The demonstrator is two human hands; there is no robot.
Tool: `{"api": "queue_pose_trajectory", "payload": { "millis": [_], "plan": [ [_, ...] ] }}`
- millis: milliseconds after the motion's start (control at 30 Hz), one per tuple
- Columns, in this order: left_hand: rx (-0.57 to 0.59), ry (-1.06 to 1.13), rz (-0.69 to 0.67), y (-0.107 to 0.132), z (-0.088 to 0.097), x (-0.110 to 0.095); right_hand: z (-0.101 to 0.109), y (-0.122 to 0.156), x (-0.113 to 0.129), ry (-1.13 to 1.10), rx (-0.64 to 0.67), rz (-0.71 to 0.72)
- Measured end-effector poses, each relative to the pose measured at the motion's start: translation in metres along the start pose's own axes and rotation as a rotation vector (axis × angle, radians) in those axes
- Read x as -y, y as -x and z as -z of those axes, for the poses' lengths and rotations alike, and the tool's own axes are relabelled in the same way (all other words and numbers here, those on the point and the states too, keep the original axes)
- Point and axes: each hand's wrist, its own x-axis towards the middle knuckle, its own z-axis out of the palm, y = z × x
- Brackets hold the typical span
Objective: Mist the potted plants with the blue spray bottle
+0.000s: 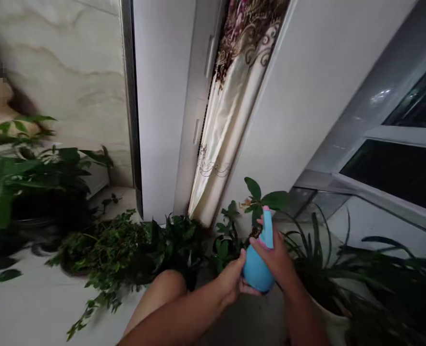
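A blue spray bottle (258,266) with a pink trigger is held in front of me at lower centre. My right hand (276,259) wraps round its neck and upper body, a finger at the pink trigger. Cupping the bottle's round base from the left and below is my left hand (232,278), its fingers curled against it. The nozzle points up toward a small leafy plant (259,199) just beyond the bottle. My bare knee (164,286) shows below the left forearm.
Potted plants ring the floor: a trailing green plant (115,250) at left, dark foliage (25,187) at far left, long-leaved plants in a white pot (333,324) at right. A cream curtain (227,120), white wall and dark window (396,173) stand behind. A person sits blurred at far left.
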Motion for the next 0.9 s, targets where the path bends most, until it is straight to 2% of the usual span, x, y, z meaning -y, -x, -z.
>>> {"api": "queue_pose_trajectory", "payload": {
  "millis": [100,167,333,500,633,767,900],
  "plan": [
    [0.018,-0.017,0.019,-0.005,0.001,0.003,-0.003,0.004,0.0,0.068,-0.125,0.004],
    [0.031,-0.035,0.006,-0.005,0.002,0.003,-0.004,0.007,0.001,0.094,-0.162,0.002],
    [0.013,-0.084,0.003,0.0,0.003,0.003,-0.009,0.013,0.004,0.127,-0.169,0.023],
    [-0.028,-0.103,0.071,-0.002,0.004,0.003,-0.017,0.02,0.004,0.231,-0.159,0.07],
    [0.008,-0.08,0.11,-0.004,0.001,0.003,-0.015,0.022,0.006,0.284,-0.169,0.074],
    [-0.015,-0.061,0.144,-0.005,-0.004,0.005,-0.012,0.022,0.01,0.317,-0.148,0.147],
    [-0.014,-0.07,0.17,-0.01,-0.002,0.007,-0.014,0.024,0.009,0.393,-0.169,0.11]
  ]
}}
